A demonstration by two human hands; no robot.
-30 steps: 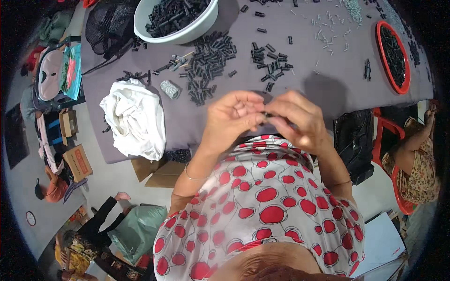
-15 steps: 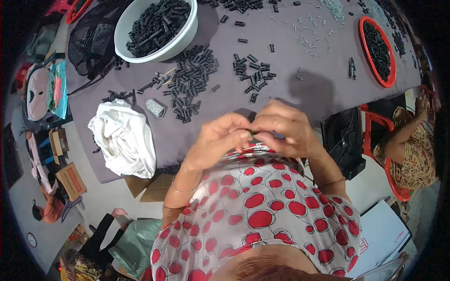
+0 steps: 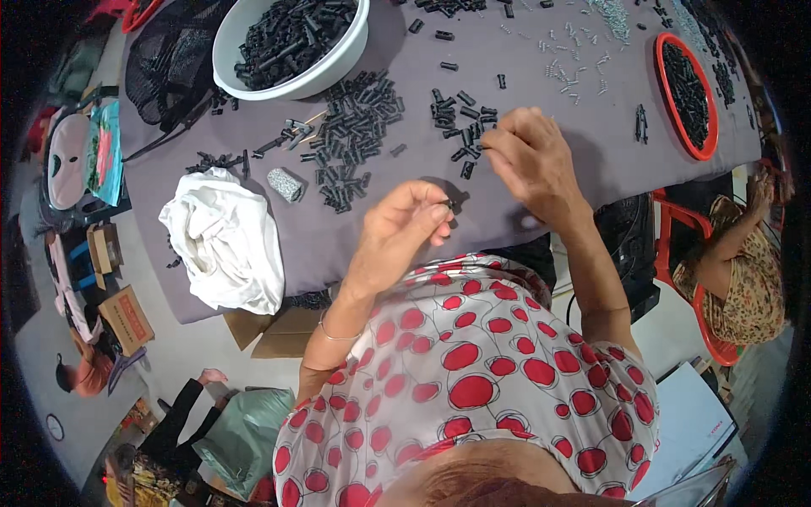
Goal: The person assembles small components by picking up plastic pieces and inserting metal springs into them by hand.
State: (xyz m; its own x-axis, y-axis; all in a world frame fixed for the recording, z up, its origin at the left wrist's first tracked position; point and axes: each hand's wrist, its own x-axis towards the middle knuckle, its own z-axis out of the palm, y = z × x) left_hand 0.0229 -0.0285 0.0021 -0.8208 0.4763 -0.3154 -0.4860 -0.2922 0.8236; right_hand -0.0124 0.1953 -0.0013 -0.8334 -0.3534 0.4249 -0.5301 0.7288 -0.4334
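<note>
My left hand [image 3: 404, 232] is closed in front of my body, with thumb and forefinger pinching a small dark part [image 3: 450, 204]; most of it is covered by the fingertips. Farther right, my right hand [image 3: 536, 165] reaches over the table, its fingers bent together at the right edge of a small group of short black plastic parts [image 3: 467, 112]. Whether something sits between those fingertips is hidden. To the left of this group lies a larger heap of similar black parts [image 3: 359, 118]. Small metal springs [image 3: 574, 68] are scattered beyond my right hand.
A white basin [image 3: 359, 51] full of black parts stands at the far left. On the right is a red tray [image 3: 714, 101] of black pieces. A white cloth [image 3: 224, 245] and a grey speckled lump [image 3: 285, 184] lie left. Another person [image 3: 739, 262] sits at the right.
My hands have come apart. The right one has moved forward and right to the small group of black parts; the left stays near my body, still pinching a small dark part.
</note>
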